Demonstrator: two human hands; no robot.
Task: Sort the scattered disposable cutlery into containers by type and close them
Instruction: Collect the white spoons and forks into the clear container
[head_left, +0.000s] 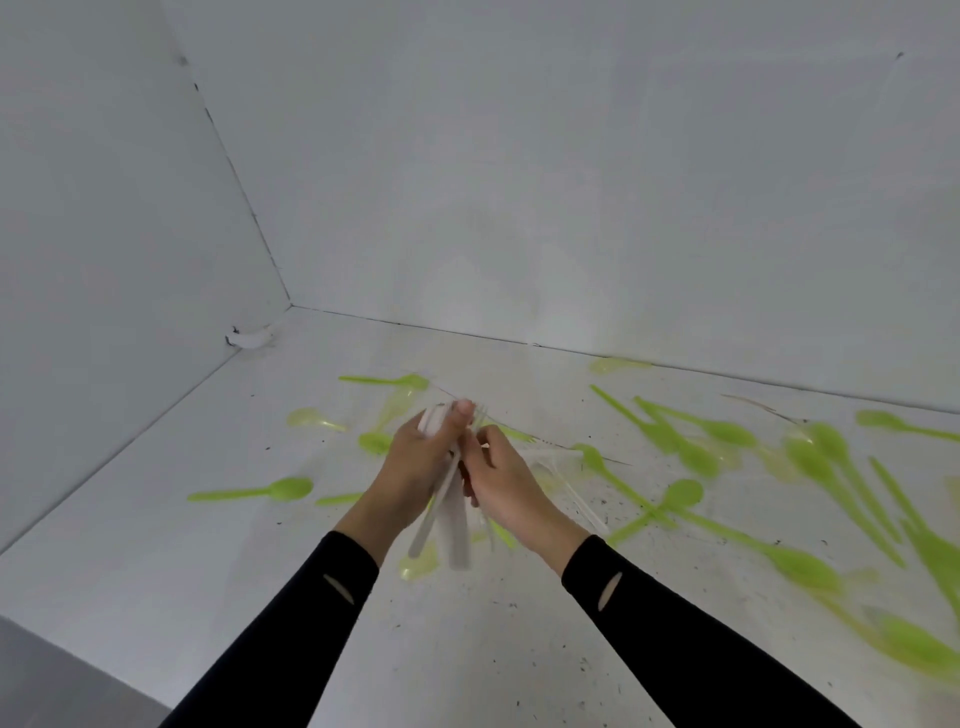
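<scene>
White cutlery bundle (456, 543): fingers of left hand (421, 462) wrap it, fingers of right hand (504, 478) pinch it.

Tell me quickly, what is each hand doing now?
Left hand: grips a bundle of white cutlery.
Right hand: fingers curled at the bundle; whether it grips cannot be told.

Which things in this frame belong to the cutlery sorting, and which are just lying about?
Job: white cutlery bundle, gripped by the left hand; right hand at the bundle; scattered green spoons.
Lying about: white scrap in the far corner; dark specks on the white surface.
</scene>
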